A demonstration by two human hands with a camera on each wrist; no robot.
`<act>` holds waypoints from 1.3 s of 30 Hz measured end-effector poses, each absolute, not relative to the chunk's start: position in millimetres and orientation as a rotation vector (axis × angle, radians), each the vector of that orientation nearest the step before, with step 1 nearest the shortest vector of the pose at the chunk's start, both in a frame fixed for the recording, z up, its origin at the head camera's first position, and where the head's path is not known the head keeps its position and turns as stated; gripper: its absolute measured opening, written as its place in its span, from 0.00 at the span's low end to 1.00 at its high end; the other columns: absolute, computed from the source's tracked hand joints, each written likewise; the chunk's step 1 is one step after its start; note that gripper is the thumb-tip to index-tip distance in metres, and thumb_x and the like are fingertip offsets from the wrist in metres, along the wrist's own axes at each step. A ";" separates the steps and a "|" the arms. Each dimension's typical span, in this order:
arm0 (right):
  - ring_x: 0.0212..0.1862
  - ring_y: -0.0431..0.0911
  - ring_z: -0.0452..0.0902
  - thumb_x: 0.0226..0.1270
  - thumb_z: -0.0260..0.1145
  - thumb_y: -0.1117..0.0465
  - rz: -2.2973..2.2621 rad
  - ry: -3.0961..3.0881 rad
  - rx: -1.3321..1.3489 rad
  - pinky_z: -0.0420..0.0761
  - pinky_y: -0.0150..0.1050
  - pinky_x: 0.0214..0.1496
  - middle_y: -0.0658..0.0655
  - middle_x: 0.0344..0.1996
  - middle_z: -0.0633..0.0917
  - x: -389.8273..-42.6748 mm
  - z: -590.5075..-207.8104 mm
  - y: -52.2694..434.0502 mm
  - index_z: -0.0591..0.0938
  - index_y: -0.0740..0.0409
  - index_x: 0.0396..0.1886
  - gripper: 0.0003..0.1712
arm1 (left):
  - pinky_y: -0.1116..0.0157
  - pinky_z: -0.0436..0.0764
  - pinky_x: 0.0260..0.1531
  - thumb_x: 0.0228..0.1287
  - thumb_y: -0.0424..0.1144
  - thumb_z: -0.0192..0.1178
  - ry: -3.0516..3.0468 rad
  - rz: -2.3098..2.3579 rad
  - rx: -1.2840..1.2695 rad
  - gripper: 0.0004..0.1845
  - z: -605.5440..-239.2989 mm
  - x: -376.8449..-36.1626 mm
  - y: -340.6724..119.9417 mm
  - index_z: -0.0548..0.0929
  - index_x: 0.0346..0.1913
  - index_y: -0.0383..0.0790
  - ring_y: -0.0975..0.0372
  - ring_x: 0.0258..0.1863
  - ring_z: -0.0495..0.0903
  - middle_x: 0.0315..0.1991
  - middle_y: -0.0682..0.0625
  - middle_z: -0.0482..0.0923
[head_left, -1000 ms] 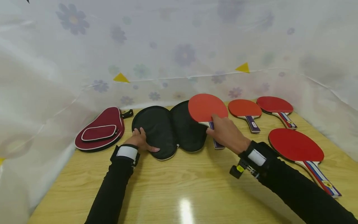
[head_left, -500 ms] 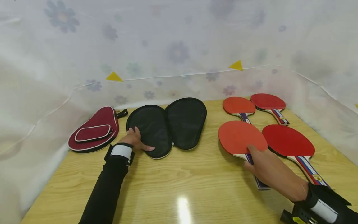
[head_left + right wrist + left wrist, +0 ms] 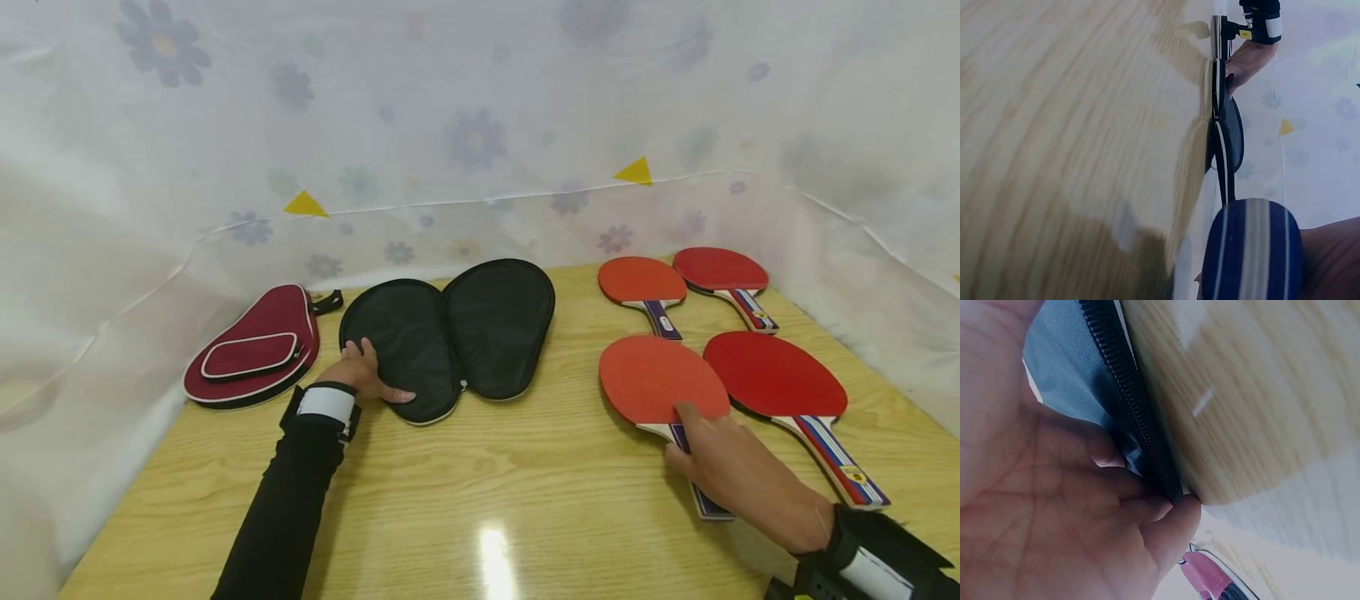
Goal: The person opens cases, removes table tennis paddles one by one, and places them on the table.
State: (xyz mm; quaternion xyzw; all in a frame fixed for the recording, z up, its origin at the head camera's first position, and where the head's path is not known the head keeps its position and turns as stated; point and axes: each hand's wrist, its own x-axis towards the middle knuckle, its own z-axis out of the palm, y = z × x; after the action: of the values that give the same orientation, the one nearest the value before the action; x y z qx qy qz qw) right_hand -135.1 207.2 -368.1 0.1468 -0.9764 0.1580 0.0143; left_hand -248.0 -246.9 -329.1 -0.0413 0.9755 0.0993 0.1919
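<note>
Four table-tennis paddles lie on the wooden table (image 3: pixel 480 467) at the right, and the right hand (image 3: pixel 731 471) has its fingers wrapped round the purple striped handle of the nearest one, the orange-faced paddle (image 3: pixel 660 379). That paddle lies flat just beside a red-faced paddle (image 3: pixel 776 375), their blade edges nearly touching. From the right wrist view the handle butt (image 3: pixel 1254 250) shows blue with pale stripes, sitting in the hand.

Such a paddle looks light and stiff: a thin wooden blade under rubber sheets, unlikely to bend or break in ordinary handling. The rubber face is probably tacky and marks easily, so the handle is the sensible place to take hold, as the hand does here.

Across the table the left hand (image 3: pixel 363 379) rests on the left half of the open black paddle case (image 3: pixel 450 337), fingers straight and pressing the fabric down. The left wrist view shows the fingertips (image 3: pixel 1172 512) at the zipper edge (image 3: pixel 1135 412). The case looks soft and floppy, likely to slide on the smooth wood unless pinned.

A closed maroon paddle case (image 3: pixel 251 350) lies to its left.
</note>
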 end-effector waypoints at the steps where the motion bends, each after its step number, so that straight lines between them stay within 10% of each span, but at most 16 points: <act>1: 0.14 0.40 0.63 0.65 0.66 0.61 0.491 -3.049 0.450 0.59 0.34 0.17 0.50 0.15 0.67 -135.3 -368.5 207.2 0.69 0.72 0.55 0.26 | 0.41 0.53 0.72 0.56 0.65 0.69 2.738 0.278 -0.115 0.72 -328.8 -248.0 -246.9 0.30 0.75 0.21 0.34 0.77 0.33 0.75 0.21 0.26; 39: 0.16 0.45 0.67 0.63 0.73 0.48 0.308 -2.938 0.482 0.65 0.39 0.16 0.53 0.17 0.72 -149.0 -353.1 199.9 0.73 0.67 0.43 0.28 | 0.41 0.55 0.71 0.56 0.66 0.68 2.728 0.252 -0.156 0.72 -328.1 -248.9 -245.6 0.31 0.76 0.22 0.35 0.77 0.35 0.76 0.22 0.26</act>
State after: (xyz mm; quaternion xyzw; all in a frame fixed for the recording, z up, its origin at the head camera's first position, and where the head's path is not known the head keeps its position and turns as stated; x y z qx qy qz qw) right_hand -149.0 199.9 -353.1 0.1607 -0.9789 0.1026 0.0741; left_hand -248.9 -245.6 -328.1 -0.0558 0.9746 0.0901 0.1972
